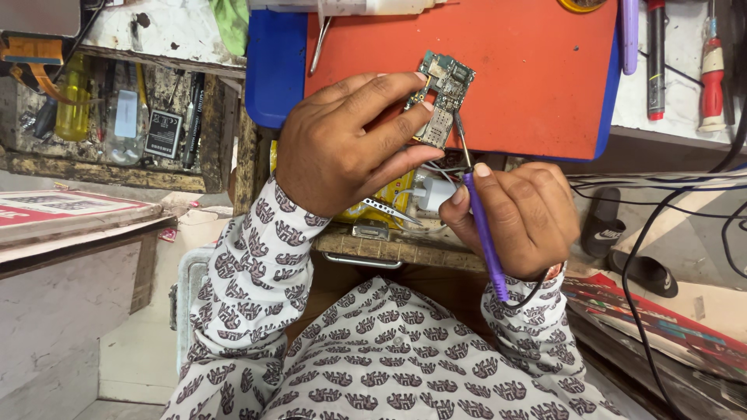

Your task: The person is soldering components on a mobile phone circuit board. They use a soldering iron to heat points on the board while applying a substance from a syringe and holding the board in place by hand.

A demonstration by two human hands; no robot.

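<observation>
**Board held, tool tip on it**

Head view: left hand pinching a small green circuit board by its left edge, held tilted just above the near edge of the orange mat. Right hand clenched round a purple-handled tool, metal tip touching the board's lower right side. Metal tweezers below the left hand. Red-handled screwdriver well apart, at the right edge.

1. A small phone repair workshop.
2. A bare circuit board lies over an orange work mat on the desk.
3. Screwdrivers, tweezers and an open tool drawer crowd around.
</observation>
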